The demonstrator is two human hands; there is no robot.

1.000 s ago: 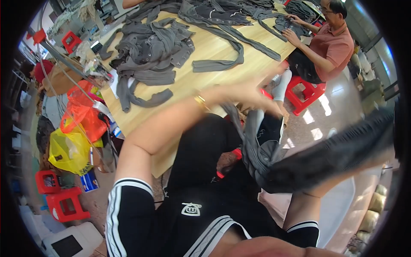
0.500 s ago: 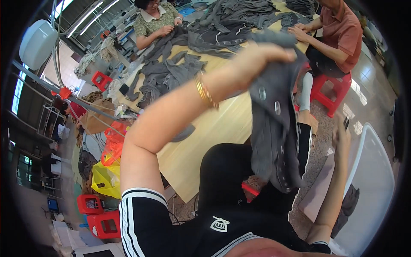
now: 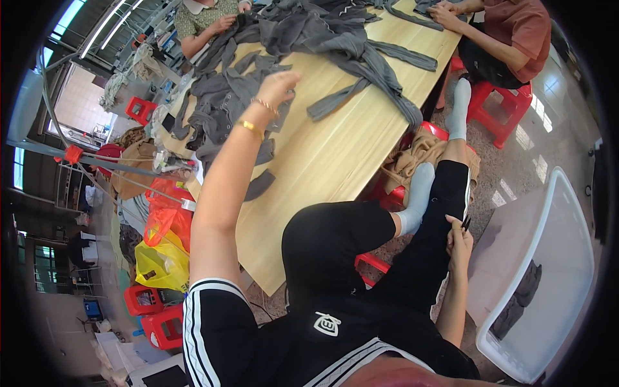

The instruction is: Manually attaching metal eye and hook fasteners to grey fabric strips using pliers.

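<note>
My left hand (image 3: 282,89) is raised over the near left part of the table, its fingers loosely bent and apart with no cloth in them. Just beyond it grey knit garments (image 3: 225,106) with eyelets lie in a heap. Another grey garment (image 3: 358,55) spreads over the middle of the table, its long strips reaching the right edge. Beside my stretched right leg, my right hand (image 3: 459,248) is closed on a small black pointed tool (image 3: 466,223), which looks like thread snips; its handle is hidden in the fingers.
The wooden table (image 3: 322,161) slants before my knees. A white plastic tub (image 3: 554,258) holding a dark grey garment (image 3: 522,300) stands at right. Two people sit at the far side, one on a red stool (image 3: 500,116). Red and yellow bags (image 3: 161,258) hang at left.
The grey garment held up by my left hand has left it, and that hand has moved left. My right hand has come left from beside the tub to my leg.
</note>
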